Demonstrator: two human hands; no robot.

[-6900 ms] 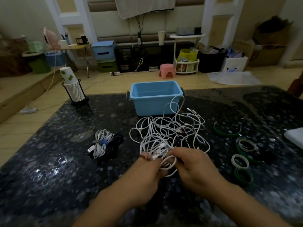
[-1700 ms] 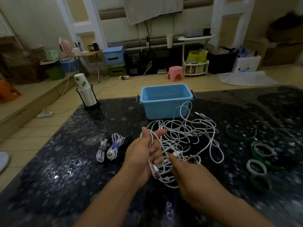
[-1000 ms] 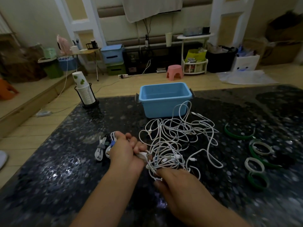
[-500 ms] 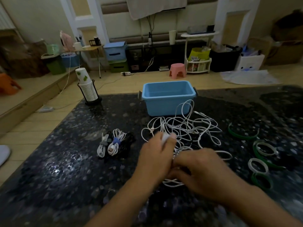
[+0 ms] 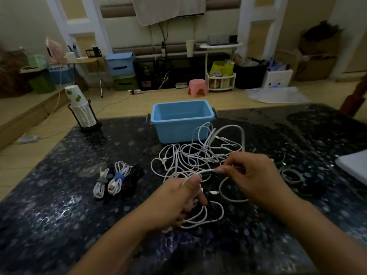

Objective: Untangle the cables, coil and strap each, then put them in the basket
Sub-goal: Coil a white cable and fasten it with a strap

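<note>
A tangle of white cables (image 5: 200, 155) lies on the dark speckled table (image 5: 59, 205) in front of a light blue basket (image 5: 181, 121). My left hand (image 5: 176, 199) grips a few loops of white cable at the near edge of the tangle. My right hand (image 5: 252, 175) pinches one white strand and holds it raised to the right, so the strand runs taut between both hands. Left of the tangle lie coiled, strapped cables (image 5: 115, 180), white and black.
Several green and white strap rings (image 5: 291, 175) lie on the table to the right, partly behind my right hand. A stack of paper cups in a black holder (image 5: 82, 113) stands at the far left edge. A white flat object (image 5: 355, 165) sits at the right edge.
My hands have drawn apart: the right hand rose and moved right with one strand, the left hand dropped nearer to me with loops in it.
</note>
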